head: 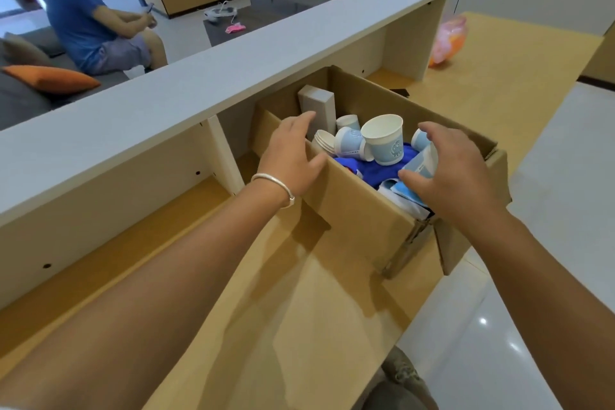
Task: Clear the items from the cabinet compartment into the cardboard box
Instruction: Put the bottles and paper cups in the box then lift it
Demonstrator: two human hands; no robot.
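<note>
Brown corrugated walls frame the cardboard box (pixel 359 210), which stands open on the tan counter (pixel 299 309) in the head view, just in front of the white cabinet (pixel 206 76) and its bare compartment (pixel 109 196). Inside the box lie several white-and-blue paper cups (pixel 382 140), one upright and the others tipped on their sides, on top of a blue cloth (pixel 372 168), with a white carton (pixel 316 103) standing at the far corner.

The left hand (pixel 293 156), a silver bracelet (pixel 276 188) at its wrist, rests over the near-left rim of the box with fingers loosely spread and nothing held; its fingertips (pixel 307 116) reach toward the white carton, close to it. The right hand (pixel 456 173) hovers over the box's right side, fingers curved and apart. A tipped cup (pixel 421 163) lies just under its thumb and forefinger; whether they grip it or only touch it is hard to tell. A pink toy (pixel 449 40) sits at the far end of the counter.
</note>
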